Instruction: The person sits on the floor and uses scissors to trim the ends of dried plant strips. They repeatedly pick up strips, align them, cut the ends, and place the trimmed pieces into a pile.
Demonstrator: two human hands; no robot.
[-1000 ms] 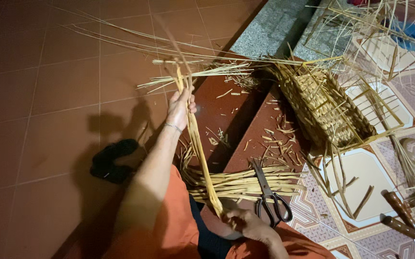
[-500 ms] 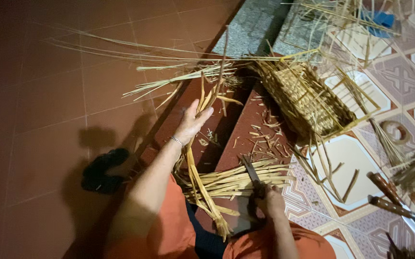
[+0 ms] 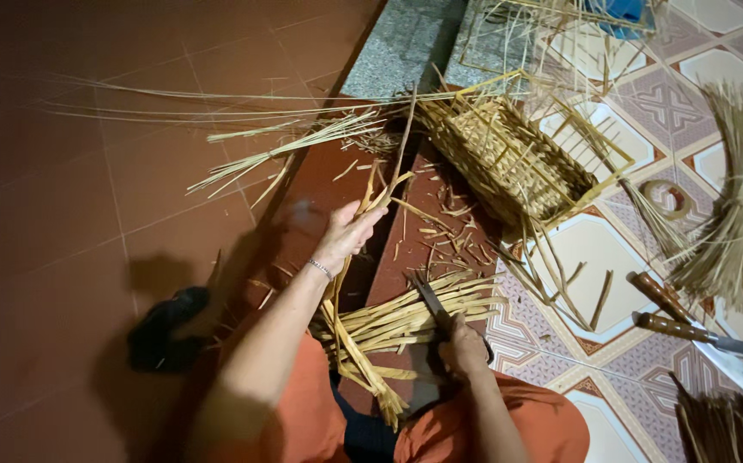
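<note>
My left hand (image 3: 346, 233) grips a bundle of long flat straw strips (image 3: 356, 339) that runs from my fingers down to my lap. My right hand (image 3: 466, 350) is closed on black-handled scissors (image 3: 432, 302), whose blades point up over a pile of cut straw strips (image 3: 419, 315) lying on the dark wooden step. A half-woven straw basket (image 3: 509, 159) with loose ends sticking out lies on its side beyond the pile, apart from both hands.
Two wooden-handled knives (image 3: 689, 324) lie on the patterned tiles at the right, beside a straw sheaf (image 3: 736, 214) and a tape roll (image 3: 665, 197). Long thin straws (image 3: 268, 146) fan across the red floor. A black object (image 3: 166, 330) sits by my left elbow.
My left hand has drawn the strip bundle lower and nearer my lap. My right hand moved from beside the scissors onto them and lifted their blades over the cut pile.
</note>
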